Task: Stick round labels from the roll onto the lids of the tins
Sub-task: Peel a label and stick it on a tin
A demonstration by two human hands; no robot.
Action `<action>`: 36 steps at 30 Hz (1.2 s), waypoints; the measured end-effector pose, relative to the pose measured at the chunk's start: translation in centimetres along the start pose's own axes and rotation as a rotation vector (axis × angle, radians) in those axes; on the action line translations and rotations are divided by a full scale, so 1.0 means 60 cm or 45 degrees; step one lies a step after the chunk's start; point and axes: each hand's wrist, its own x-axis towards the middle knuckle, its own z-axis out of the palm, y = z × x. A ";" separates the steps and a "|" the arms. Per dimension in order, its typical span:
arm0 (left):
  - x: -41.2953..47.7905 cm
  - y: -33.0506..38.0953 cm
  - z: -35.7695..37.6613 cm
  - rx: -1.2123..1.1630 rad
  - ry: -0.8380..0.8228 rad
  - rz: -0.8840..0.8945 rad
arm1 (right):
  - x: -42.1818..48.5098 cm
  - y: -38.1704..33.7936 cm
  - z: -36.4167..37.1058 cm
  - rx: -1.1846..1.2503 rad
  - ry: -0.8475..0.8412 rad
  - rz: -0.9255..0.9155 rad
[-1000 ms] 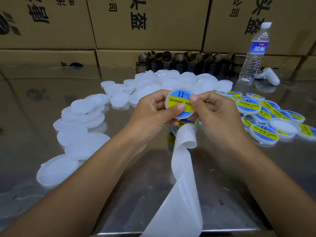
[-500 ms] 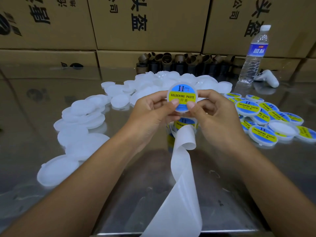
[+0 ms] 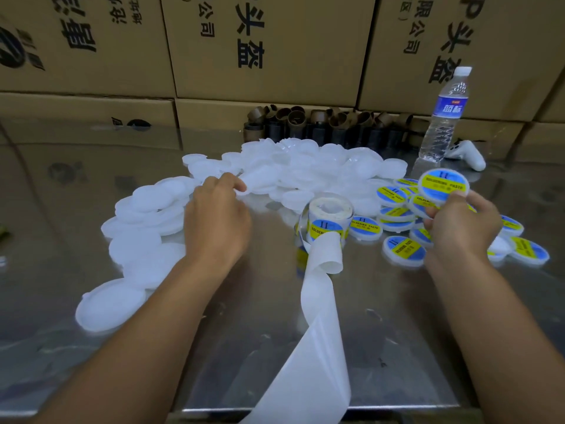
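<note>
My right hand (image 3: 458, 224) holds a labelled lid (image 3: 443, 185) with a blue and yellow sticker above the heap of labelled lids (image 3: 403, 249) at the right. My left hand (image 3: 217, 221) reaches into the pile of plain white lids (image 3: 299, 169), its fingertips pinching the edge of one plain lid (image 3: 260, 180). The roll of labels (image 3: 328, 220) stands upright in the middle of the table. Its empty white backing strip (image 3: 315, 332) trails toward me and over the front edge.
A steel table (image 3: 397, 347) carries everything. More white lids (image 3: 137, 240) spread along the left. Empty cardboard cores (image 3: 321, 123) line the back, with a water bottle (image 3: 443, 117) and a white tool (image 3: 467, 154) at the back right. Cardboard boxes (image 3: 260, 47) form the wall behind.
Both hands held the labelled lid together over the roll. Now the right hand has carried it right to the labelled heap, and the left hand has moved left-forward to the plain lids.
</note>
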 end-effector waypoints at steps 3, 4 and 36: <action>0.002 -0.008 -0.010 0.238 -0.053 -0.095 | 0.005 0.003 -0.006 0.025 0.053 0.139; 0.003 -0.010 -0.014 0.285 -0.069 -0.141 | 0.004 0.001 -0.009 0.018 0.048 0.186; 0.013 -0.038 -0.021 0.218 -0.052 -0.270 | -0.015 0.016 0.003 -0.431 -0.255 -0.323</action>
